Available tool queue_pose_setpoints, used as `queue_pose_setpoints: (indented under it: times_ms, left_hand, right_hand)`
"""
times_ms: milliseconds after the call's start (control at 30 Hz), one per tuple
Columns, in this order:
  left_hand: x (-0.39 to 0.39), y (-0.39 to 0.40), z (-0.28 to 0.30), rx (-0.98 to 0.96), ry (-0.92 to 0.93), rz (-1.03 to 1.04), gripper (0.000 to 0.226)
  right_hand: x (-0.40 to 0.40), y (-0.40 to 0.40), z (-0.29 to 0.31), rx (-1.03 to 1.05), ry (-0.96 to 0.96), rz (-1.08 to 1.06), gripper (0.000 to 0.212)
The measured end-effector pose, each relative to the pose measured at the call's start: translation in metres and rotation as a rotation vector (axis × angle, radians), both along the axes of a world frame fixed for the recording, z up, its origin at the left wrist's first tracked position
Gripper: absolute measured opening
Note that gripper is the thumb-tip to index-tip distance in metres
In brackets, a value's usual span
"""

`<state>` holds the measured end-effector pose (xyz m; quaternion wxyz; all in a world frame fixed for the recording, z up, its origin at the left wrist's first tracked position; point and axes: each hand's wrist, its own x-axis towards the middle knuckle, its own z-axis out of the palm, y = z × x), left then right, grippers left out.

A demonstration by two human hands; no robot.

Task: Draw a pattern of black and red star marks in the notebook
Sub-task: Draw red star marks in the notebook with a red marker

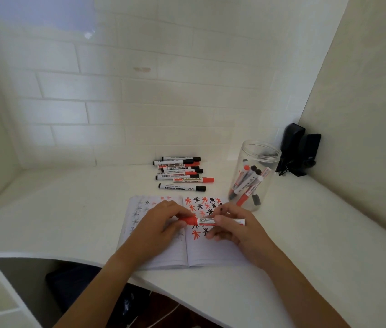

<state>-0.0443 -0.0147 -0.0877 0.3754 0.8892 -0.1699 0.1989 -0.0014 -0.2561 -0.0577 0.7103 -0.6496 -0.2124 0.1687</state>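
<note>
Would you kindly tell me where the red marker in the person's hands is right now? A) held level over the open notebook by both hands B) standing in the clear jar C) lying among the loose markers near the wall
A: the left hand grips the cap end of the red marker, the right hand holds its barrel, above the notebook.

Open notebook (211, 252) (red and black stars) under capped red marker (211, 221)

Count of items on the table (69, 209)

One open notebook (211, 252); one clear jar (253, 176) holding several markers, number unclear; about eight loose markers (180, 172) in a pile; one red marker (211, 221) held in two hands.
</note>
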Motion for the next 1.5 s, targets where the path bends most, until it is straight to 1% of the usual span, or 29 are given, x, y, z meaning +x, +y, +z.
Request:
queue_pose_setpoints:
  times_ms: [100,233,367,433,500,567,633,700,867,1167,1233,1267,1300,1333,1400,1433,1467,1500]
  left_hand:
    - [0.000,0.000,0.002,-0.021,-0.008,-0.013,0.024]
    - [0.003,-0.001,-0.002,0.008,0.004,0.017,0.021]
    - [0.008,0.000,-0.009,0.097,-0.001,0.069,0.021]
    - [0.010,-0.001,-0.010,0.171,-0.025,0.078,0.028]
    - [0.011,-0.001,-0.011,0.215,-0.047,0.087,0.038]
    - [0.012,0.000,-0.013,0.220,-0.059,0.105,0.046]
    - [0.011,-0.001,-0.015,0.218,-0.052,0.117,0.048]
    - [0.011,0.000,-0.015,0.199,-0.048,0.114,0.044]
    - [0.014,0.003,-0.018,0.157,-0.043,0.113,0.032]
    - [0.014,0.005,-0.018,0.118,-0.052,0.107,0.027]
    - [0.014,0.004,-0.017,0.118,-0.064,0.108,0.026]
    - [0.014,0.004,-0.017,0.113,-0.066,0.109,0.026]
    - [0.014,0.003,-0.015,0.108,-0.064,0.115,0.028]
    - [0.013,0.001,-0.014,0.108,-0.060,0.129,0.029]
    - [0.012,-0.002,-0.011,0.121,-0.053,0.173,0.031]
    - [0.012,-0.003,-0.012,0.123,-0.035,0.198,0.036]
    - [0.013,-0.004,-0.013,0.115,0.006,0.230,0.045]
    - [0.013,-0.005,-0.014,0.093,0.056,0.267,0.055]
  right_hand:
    - [-0.002,0.001,0.000,-0.037,-0.063,0.038,0.014]
    - [-0.002,0.002,0.000,-0.150,-0.156,-0.082,0.015]
    - [-0.002,-0.001,0.001,-0.230,-0.212,-0.123,0.018]
    - [0.000,-0.002,0.000,-0.266,-0.250,-0.159,0.017]
    - [0.002,-0.001,-0.004,-0.376,-0.353,-0.220,0.019]
    - [0.002,0.002,-0.008,-0.498,-0.528,-0.247,0.019]
    - [0.003,0.006,-0.011,-0.530,-0.645,-0.237,0.015]
    - [0.003,0.010,-0.014,-0.519,-0.689,-0.243,0.013]
    - [0.005,0.020,-0.021,-0.532,-0.710,-0.261,0.009]
    - [0.002,0.027,-0.023,-0.540,-0.781,-0.303,0.016]
    - [0.001,0.028,-0.022,-0.526,-0.781,-0.303,0.014]
    - [0.000,0.027,-0.021,-0.508,-0.782,-0.313,0.009]
    - [0.000,0.026,-0.019,-0.473,-0.780,-0.327,0.004]
    - [-0.001,0.025,-0.017,-0.441,-0.759,-0.349,0.011]
    - [-0.001,0.023,-0.010,-0.318,-0.619,-0.376,0.023]
    - [-0.002,0.022,-0.005,-0.217,-0.529,-0.385,0.025]
    - [-0.002,0.021,0.002,-0.120,-0.462,-0.407,0.026]
    - [-0.002,0.018,0.009,-0.029,-0.425,-0.445,0.023]
